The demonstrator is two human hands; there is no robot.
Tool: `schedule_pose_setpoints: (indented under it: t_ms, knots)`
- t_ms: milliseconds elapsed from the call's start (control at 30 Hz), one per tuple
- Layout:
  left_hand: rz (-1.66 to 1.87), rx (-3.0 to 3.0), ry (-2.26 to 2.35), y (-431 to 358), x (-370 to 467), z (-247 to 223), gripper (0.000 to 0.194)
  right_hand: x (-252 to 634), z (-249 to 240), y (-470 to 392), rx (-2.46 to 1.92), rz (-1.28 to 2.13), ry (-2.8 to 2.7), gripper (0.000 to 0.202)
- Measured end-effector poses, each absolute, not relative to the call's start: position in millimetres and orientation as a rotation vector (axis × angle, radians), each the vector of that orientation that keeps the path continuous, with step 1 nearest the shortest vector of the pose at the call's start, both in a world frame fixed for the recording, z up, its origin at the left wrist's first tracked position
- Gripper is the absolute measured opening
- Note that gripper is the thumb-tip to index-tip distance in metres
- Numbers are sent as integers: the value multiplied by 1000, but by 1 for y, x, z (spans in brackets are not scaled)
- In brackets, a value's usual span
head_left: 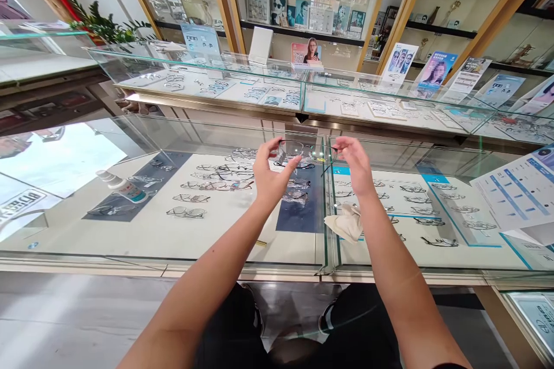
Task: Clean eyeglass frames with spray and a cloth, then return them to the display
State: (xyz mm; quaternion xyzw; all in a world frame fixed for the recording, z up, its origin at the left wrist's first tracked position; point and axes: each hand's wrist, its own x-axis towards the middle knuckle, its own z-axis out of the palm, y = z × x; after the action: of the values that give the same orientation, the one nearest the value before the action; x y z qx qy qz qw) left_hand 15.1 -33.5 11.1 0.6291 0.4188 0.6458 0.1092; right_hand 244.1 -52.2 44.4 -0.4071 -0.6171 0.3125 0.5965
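A pair of thin-framed glasses (291, 150) is raised above the glass display case, stretched between both hands. My left hand (273, 172) grips the frame at its left end, fingers bent and thumb pointing right. At the other end, my right hand (355, 162) pinches the dark frame or temple between thumb and fingers. Below my right wrist, a crumpled beige cloth (345, 223) lies on the glass top. A white spray bottle (121, 185) is at the left on the case. Rows of glasses (216, 185) show beneath the glass.
A second display case (255, 102) runs across behind, with upright cards and a white box (260, 45) on top. A printed leaflet (517, 187) stands at the right. The near case's front edge (208, 270) crosses in front of my knees.
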Motion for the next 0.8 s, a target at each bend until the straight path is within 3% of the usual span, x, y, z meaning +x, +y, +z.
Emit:
schedule_pose_setpoints:
  t_ms: [167,500,800]
  knots:
    - [1961,1771,1273,-30,13,10,61,221,36,-62,-1064,337,-1554,58]
    - [1999,1734,1257,-33,24,15,61,214,38,-58,-1091,235,-1513,49]
    - [2165,1970,1043,-19,23,131,62,222,142,-60,-980,133,-1488,48]
